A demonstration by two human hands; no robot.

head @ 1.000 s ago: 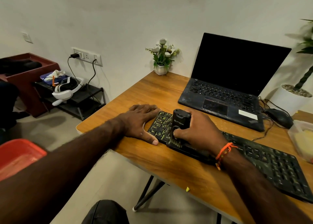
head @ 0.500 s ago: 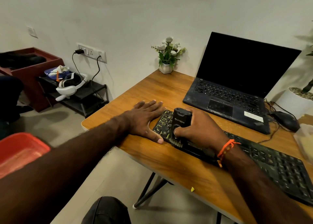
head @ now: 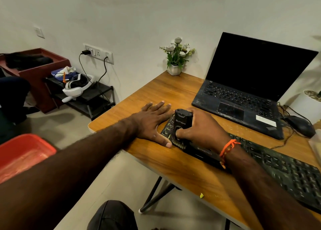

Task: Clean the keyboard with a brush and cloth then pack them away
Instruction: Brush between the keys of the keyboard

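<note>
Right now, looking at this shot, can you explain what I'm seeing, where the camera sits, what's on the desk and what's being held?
No machine here: a person's two bare hands, filmed by a camera on their head looking down. The left hand lies flat on the wooden desk, beside the black keyboard. The right hand has its grip on a small black brush block, pressed on the keyboard's left end. Behind are an open dark laptop, a black mouse and a white pot of flowers.

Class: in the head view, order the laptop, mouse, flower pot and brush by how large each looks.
1. laptop
2. mouse
3. brush and flower pot look alike; unranked, the brush partly hidden.
</note>
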